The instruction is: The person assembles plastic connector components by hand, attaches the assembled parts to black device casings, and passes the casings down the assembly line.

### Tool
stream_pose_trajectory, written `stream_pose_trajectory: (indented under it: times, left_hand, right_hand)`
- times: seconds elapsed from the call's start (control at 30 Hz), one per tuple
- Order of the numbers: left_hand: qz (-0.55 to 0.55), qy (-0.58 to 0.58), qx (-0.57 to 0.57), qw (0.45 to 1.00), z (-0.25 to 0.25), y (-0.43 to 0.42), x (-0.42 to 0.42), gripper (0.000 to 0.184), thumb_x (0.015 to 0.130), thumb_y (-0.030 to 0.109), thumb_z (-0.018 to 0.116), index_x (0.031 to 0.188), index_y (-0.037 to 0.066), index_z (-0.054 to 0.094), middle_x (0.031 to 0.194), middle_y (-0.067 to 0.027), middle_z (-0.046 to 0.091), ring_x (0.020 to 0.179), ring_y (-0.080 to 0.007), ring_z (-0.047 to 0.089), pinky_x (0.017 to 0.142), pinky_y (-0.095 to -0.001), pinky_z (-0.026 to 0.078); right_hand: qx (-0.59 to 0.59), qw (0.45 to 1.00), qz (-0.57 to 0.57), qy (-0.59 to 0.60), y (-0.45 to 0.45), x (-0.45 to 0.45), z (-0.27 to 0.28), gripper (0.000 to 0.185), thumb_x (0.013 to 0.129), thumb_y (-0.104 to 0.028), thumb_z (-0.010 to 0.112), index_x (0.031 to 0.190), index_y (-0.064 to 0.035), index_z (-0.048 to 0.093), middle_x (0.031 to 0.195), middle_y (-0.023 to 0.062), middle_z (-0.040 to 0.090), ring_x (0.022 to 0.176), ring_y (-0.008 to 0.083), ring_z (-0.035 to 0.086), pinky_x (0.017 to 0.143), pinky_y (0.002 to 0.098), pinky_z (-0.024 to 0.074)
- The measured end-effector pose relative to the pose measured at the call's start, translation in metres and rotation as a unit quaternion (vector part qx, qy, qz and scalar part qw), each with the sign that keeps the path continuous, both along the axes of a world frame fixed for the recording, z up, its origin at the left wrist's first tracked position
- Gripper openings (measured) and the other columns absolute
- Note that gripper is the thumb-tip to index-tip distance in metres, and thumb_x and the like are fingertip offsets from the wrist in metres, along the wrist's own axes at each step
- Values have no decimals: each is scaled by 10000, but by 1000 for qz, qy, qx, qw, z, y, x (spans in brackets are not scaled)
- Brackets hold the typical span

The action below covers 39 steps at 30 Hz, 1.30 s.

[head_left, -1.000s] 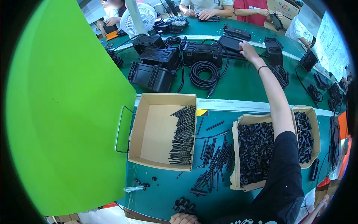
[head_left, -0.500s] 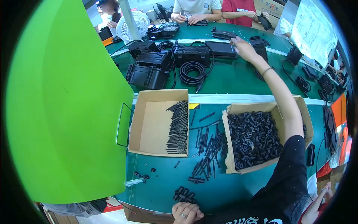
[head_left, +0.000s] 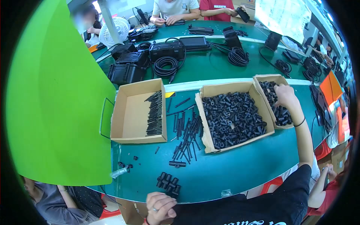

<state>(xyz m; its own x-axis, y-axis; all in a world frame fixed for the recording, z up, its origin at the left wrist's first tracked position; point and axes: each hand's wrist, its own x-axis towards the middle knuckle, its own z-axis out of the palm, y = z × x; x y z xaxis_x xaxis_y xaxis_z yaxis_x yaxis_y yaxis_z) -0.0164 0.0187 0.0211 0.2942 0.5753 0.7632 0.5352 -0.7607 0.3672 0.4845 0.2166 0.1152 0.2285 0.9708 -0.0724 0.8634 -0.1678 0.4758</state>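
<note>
My left hand (head_left: 160, 206) is closed at the front edge of the table, its fingers curled; whatever may be inside is hidden. Just beyond it sits a cluster of black T-shaped fittings (head_left: 168, 183), and a single black fitting (head_left: 177, 164) lies farther up. My right hand (head_left: 288, 96) reaches into a small cardboard box (head_left: 288, 126) of small black parts (head_left: 282, 115), thumb and fingers apart over them. To its left stands a larger cardboard box (head_left: 240, 147) full of short black tubular parts (head_left: 234, 118).
Dark screws (head_left: 187, 137) lie loose between the large box and a shallow box (head_left: 129, 112) with rows of screws. A green panel (head_left: 56, 105) borders the left. Black cases (head_left: 127, 71) and coiled cables (head_left: 166, 66) occupy the far table; other people work behind it.
My right hand has come back from over the black items on the far table and down into the small box. The view has shifted right. My left hand remains curled near the fittings.
</note>
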Motion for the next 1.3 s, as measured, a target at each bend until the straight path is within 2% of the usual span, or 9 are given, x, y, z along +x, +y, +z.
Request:
stream_pose_trajectory:
  times: [0.03,0.13,0.27,0.37,0.57,0.8,0.93,1.07,1.3]
  left_hand:
    - [7,12,-14,1000,1,0,-7,243,969,281,534,803,122,615,760,17,643,726,-191,603,700,-361,489]
    - [-26,134,42,990,23,20,-19,75,802,181,594,807,136,655,843,27,666,759,-154,611,743,-323,511]
    - [-35,229,149,961,59,45,-16,107,826,215,618,769,131,653,833,22,673,772,-136,625,724,-290,518]
    - [-28,214,165,962,76,54,-8,140,841,240,621,772,122,653,830,17,670,767,-137,624,718,-290,521]
    - [-139,241,201,939,97,70,22,126,822,210,637,745,113,657,782,9,647,736,-133,623,731,-272,519]
    - [-307,224,265,886,97,91,68,161,812,141,639,682,92,559,715,-17,572,692,-139,591,716,-255,506]
    - [-376,221,251,864,89,101,91,180,823,171,658,698,65,583,732,-30,585,695,-157,590,689,-271,517]
    - [-346,318,165,867,79,125,115,247,780,210,716,918,39,602,932,-73,593,864,-212,602,784,-323,512]
    - [-342,310,-27,887,40,156,126,406,920,271,621,1272,88,539,1186,-148,520,1051,-281,541,895,-391,470]
  right_hand:
    - [2,993,48,108,-12,8,-4,584,650,-229,818,1163,-52,601,1063,186,633,996,331,630,848,420,523]
    - [-3,937,102,335,-21,32,-29,523,730,-134,763,1204,-65,552,1052,141,591,1000,298,587,896,390,476]
    - [139,904,189,358,-41,23,-39,319,750,-69,731,1027,-42,577,893,126,575,872,279,584,788,397,478]
    - [163,915,120,349,-46,10,-31,142,772,-58,690,892,-39,616,754,110,618,735,302,615,720,423,505]
    - [253,942,141,171,-62,-8,-27,111,816,-65,640,922,-80,610,843,129,634,845,327,635,708,452,511]
    - [110,949,187,227,-58,21,-51,269,820,17,514,1081,-34,556,845,208,591,895,397,593,770,492,496]
    - [15,934,160,318,-66,20,-22,137,833,-83,606,950,-17,631,994,198,599,895,339,607,786,442,495]
    - [-18,936,195,294,-77,19,-21,156,884,-196,608,912,-50,654,906,132,551,940,296,579,819,382,470]
    - [-17,902,185,389,-90,11,-14,127,833,-105,638,927,-19,641,917,136,601,935,297,607,828,382,493]
